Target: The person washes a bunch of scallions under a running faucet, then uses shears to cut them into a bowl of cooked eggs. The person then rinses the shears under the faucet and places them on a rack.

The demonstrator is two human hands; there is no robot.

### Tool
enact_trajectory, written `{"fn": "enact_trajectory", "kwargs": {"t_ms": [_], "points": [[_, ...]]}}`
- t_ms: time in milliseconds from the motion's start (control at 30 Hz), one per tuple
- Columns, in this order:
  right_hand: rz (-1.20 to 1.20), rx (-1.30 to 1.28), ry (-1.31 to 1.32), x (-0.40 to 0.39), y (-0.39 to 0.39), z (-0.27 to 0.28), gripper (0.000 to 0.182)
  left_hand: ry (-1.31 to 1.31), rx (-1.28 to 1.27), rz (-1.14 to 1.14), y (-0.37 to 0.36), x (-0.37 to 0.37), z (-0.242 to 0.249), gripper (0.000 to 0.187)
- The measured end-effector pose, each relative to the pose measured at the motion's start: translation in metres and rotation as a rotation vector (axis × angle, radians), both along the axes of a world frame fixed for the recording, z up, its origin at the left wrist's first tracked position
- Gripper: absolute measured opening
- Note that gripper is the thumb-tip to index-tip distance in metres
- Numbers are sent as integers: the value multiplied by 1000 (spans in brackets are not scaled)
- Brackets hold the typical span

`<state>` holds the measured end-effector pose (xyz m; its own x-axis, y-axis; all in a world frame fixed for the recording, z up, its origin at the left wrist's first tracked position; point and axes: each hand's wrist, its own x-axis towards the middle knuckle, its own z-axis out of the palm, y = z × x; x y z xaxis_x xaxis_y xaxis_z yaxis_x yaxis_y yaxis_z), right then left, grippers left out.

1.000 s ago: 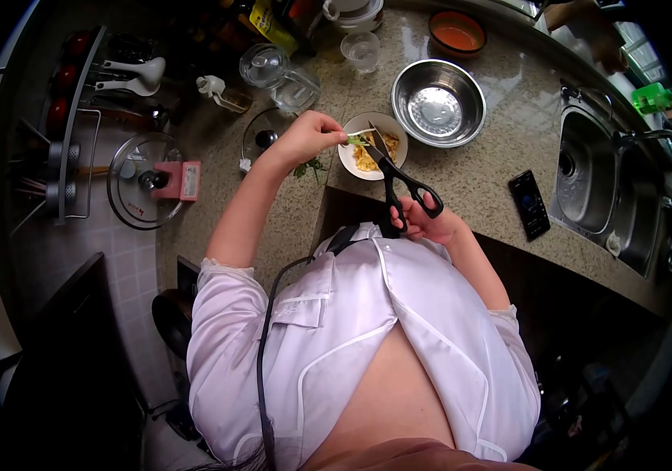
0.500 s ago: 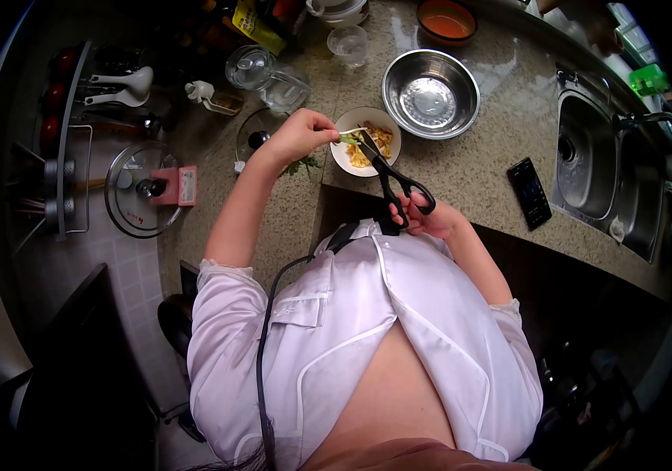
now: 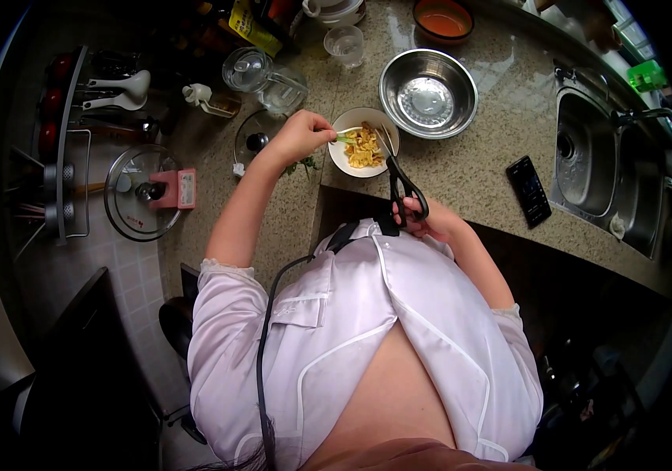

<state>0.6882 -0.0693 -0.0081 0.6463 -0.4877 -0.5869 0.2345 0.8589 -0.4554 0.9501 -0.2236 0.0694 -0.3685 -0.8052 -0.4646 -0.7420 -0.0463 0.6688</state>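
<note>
fingers [image 3: 410,204] of the right hand [image 3: 427,223] curl around the handles of the scissors [image 3: 403,182] by the front edge of the counter [image 3: 462,169], blades slightly parted over the right rim of the white bowl [image 3: 341,158]. the left hand [image 3: 302,139] pinches a green stalk [image 3: 345,139] over its left rim, egg-like yellow food [image 3: 363,149] inside. counter stretches between the phone [image 3: 528,191] and the metal bowl [image 3: 429,94], just beyond the white one.
</note>
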Motion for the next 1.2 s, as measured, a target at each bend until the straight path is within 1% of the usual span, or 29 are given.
{"fn": "enact_trajectory", "kwargs": {"t_ms": [67,133,200,267,333,400,500,567,733,833,900,1000,1033,1067,1133,1200], "points": [[5,-28,10,-1,1,0,39,-50,-36,-8,1,-3,5,20],[8,-60,23,-2,1,3,41,-41,-73,-10,1,-5,5,20],[54,-223,63,-1,1,13,42,-32,-111,-13,2,-10,12,19],[61,-273,103,3,0,25,43,-75,-223,-56,3,-20,29,20],[50,-357,203,7,-1,38,43,-86,-247,-69,3,-26,39,20],[27,-359,207,9,0,44,44,-95,-273,-84,3,-32,48,21],[-14,-361,241,10,2,54,40,-72,-282,-125,2,-41,60,20],[-89,-391,244,10,3,61,39,-26,-367,-194,0,-46,66,20],[-229,-429,215,3,11,70,37,26,-379,-294,-5,-71,89,18],[-335,-405,244,-5,21,76,37,72,-414,-393,-7,-97,105,16],[-418,-422,258,-11,30,86,38,128,-483,-486,-9,-117,106,16],[-536,-411,302,-29,46,89,39,175,-479,-569,-7,-155,108,16],[-553,-439,321,-37,51,92,43,202,-544,-607,-5,-169,108,16],[-561,-441,333,-47,56,93,43,214,-547,-614,-2,-183,108,16],[-620,-463,366,-70,64,91,48,191,-474,-607,1,-215,108,17],[-654,-482,370,-94,69,91,51,220,-549,-653,3,-248,107,18]]}}
